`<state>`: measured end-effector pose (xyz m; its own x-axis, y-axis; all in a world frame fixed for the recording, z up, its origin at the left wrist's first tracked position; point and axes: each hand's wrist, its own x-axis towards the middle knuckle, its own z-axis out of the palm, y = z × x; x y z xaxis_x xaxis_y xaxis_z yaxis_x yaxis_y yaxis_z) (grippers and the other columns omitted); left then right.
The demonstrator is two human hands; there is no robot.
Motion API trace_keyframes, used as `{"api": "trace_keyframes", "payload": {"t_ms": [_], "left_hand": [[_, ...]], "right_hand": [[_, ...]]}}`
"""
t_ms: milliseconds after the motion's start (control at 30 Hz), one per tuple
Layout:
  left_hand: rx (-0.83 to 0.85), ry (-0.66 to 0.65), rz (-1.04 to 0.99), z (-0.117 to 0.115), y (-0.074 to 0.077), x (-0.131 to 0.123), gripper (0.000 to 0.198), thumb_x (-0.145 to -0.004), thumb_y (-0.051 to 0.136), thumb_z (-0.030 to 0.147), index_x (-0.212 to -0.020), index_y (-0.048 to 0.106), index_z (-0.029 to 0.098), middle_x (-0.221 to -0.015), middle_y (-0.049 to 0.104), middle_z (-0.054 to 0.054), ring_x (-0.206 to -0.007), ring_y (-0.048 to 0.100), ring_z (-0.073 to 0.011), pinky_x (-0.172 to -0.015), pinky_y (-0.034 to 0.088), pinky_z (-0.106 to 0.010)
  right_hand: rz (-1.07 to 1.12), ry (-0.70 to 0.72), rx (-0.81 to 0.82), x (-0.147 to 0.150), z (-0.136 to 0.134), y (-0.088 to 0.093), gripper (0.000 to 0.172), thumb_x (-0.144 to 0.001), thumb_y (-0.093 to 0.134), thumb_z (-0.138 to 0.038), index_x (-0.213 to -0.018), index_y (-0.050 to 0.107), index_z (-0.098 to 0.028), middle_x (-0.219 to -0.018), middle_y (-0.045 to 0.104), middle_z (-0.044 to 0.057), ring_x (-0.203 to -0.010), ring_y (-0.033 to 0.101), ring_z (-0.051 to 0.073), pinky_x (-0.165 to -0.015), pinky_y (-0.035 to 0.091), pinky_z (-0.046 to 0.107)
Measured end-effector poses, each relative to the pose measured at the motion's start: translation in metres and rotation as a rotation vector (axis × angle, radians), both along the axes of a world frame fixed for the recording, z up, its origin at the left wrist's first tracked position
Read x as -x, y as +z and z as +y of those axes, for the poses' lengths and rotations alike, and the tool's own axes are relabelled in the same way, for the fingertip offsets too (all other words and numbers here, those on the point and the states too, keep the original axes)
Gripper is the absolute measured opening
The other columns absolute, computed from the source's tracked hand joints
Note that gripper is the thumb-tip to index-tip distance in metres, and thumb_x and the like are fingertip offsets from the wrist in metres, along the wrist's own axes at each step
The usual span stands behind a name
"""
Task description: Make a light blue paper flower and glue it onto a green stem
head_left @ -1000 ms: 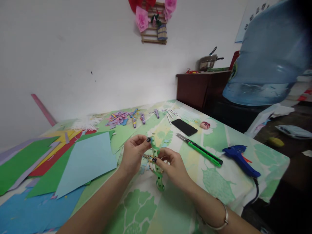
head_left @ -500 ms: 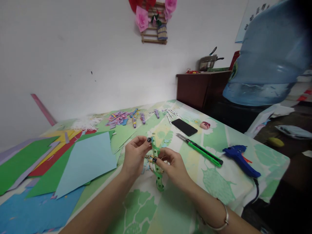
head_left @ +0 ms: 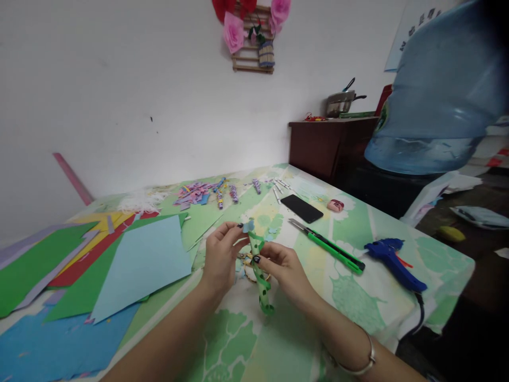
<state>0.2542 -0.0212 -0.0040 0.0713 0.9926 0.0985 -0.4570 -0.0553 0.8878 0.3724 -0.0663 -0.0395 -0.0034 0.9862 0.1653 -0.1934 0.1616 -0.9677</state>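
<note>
A green spiral-wrapped stick [head_left: 261,281] with dark spots stands nearly upright between my hands, its lower end curled. My right hand [head_left: 284,265] pinches it around the middle, thumb in front. At its top, my left hand [head_left: 222,252] pinches a small light-blue piece [head_left: 248,226] between thumb and finger. Behind the stick, partly hidden, lie scissors [head_left: 243,257] with gold-coloured handles. Light-blue scraps [head_left: 272,231] lie beyond my right hand.
Coloured sheets [head_left: 143,265] cover the left side. Paper scraps [head_left: 194,194] and small wrapped sticks [head_left: 233,194] lie at the back. Rightward are a phone [head_left: 302,208], a green cutter [head_left: 334,250], a pink case [head_left: 335,205] and a blue glue gun [head_left: 393,260].
The light-blue piece now shows clearly at the stick's top in my left fingers. The stick's lower end has shifted slightly right, and its green wrapping looks turned.
</note>
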Motion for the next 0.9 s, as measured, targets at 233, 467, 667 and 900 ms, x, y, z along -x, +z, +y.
{"api": "trace_keyframes", "payload": {"t_ms": [233,467,667,900], "left_hand": [[-0.111,0.045,0.115,-0.002,0.005,0.001,0.013,-0.071,0.065,0.026,-0.072,0.057,0.017,-0.069,0.058,0.002,-0.067,0.059,-0.0111,-0.065,0.048,-0.023],[-0.238,0.06,0.3,-0.001,0.002,0.003,0.016,-0.073,0.065,0.029,-0.075,0.056,0.016,-0.069,0.057,0.001,-0.069,0.057,-0.0117,-0.069,0.048,-0.024],[-0.195,0.039,0.273,0.002,-0.004,0.001,0.019,-0.074,0.065,0.032,-0.075,0.056,0.015,-0.07,0.057,0.0,-0.068,0.057,-0.0123,-0.07,0.049,-0.028],[-0.164,0.062,0.208,0.003,-0.011,-0.002,0.019,-0.073,0.066,0.032,-0.075,0.056,0.015,-0.07,0.056,0.001,-0.068,0.056,-0.0112,-0.069,0.047,-0.026]], "right_hand": [[0.043,0.021,0.025,0.0,-0.001,0.002,0.025,-0.065,0.07,-0.038,-0.07,0.058,-0.016,-0.06,0.051,-0.003,-0.051,0.045,0.008,-0.045,0.036,0.019],[0.022,0.014,0.012,0.0,-0.002,0.0,0.024,-0.066,0.069,-0.037,-0.07,0.056,-0.017,-0.062,0.051,-0.003,-0.051,0.047,0.008,-0.043,0.036,0.019],[-0.049,-0.037,-0.014,0.001,-0.001,-0.003,0.02,-0.068,0.066,-0.032,-0.071,0.054,-0.017,-0.064,0.051,-0.002,-0.054,0.049,0.01,-0.044,0.037,0.02],[-0.165,-0.121,-0.104,0.001,-0.001,-0.004,0.008,-0.069,0.061,-0.019,-0.067,0.053,-0.017,-0.065,0.05,-0.003,-0.059,0.049,0.01,-0.056,0.042,0.022]]}}
